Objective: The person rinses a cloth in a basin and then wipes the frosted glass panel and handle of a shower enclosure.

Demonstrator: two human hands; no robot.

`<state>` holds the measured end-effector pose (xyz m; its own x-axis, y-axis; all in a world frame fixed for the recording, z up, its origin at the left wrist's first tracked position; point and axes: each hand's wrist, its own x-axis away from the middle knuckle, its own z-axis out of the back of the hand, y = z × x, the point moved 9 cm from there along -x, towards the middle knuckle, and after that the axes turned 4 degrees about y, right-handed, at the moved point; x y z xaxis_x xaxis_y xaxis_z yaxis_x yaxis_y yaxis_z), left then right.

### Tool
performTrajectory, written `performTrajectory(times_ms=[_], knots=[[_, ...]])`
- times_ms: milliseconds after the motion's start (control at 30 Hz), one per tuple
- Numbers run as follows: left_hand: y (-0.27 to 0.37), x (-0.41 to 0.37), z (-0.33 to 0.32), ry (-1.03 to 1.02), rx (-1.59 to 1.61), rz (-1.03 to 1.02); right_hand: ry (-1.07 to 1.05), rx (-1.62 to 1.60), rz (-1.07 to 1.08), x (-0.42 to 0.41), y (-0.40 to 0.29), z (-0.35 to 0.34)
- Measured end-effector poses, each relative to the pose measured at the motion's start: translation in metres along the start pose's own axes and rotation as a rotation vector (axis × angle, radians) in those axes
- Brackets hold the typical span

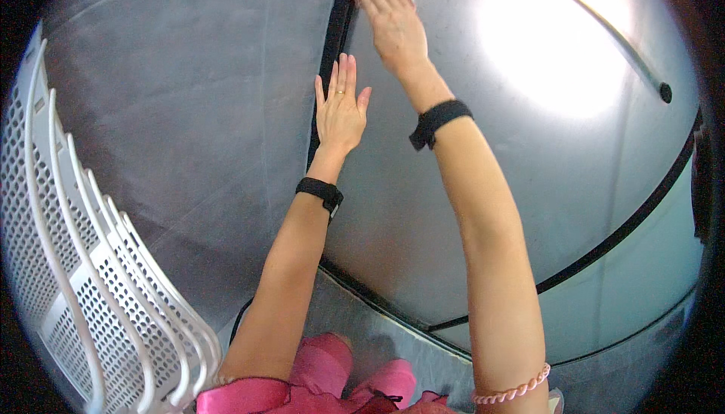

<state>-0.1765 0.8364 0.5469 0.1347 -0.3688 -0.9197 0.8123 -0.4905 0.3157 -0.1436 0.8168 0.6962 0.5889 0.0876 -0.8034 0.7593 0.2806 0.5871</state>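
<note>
My left hand [341,108], with a ring on one finger and a black band on the wrist, is held flat with its fingers spread, back towards me. It lies over or just in front of the black vertical frame [335,23] of a glass panel [396,187]. Higher and to the right, my right hand [391,18] reaches up along the same frame, wrist banded in black. Something small and reddish-white, perhaps a crumpled cloth, shows behind its fingertips; what it is cannot be told.
White perforated plastic racks or baskets [96,278] stand at the left beside a grey wall [187,102]. A metal bar [612,29] crosses the upper right. A black rail [623,233] curves at the lower right. Below, pink footwear or clothing [323,363] shows above the grey floor [334,301].
</note>
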Motion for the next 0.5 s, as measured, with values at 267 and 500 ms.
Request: performTrajectory(times_ms=[267,500], knots=[[-0.015,0.054,0.06,0.288,0.232,0.136,-0.433,-0.183,0.075,0.141,-0.095,-0.011],[-0.042,0.059,0.042,-0.028,0.367,0.185,-0.379,-0.094,0.229,0.127,-0.063,0.024]])
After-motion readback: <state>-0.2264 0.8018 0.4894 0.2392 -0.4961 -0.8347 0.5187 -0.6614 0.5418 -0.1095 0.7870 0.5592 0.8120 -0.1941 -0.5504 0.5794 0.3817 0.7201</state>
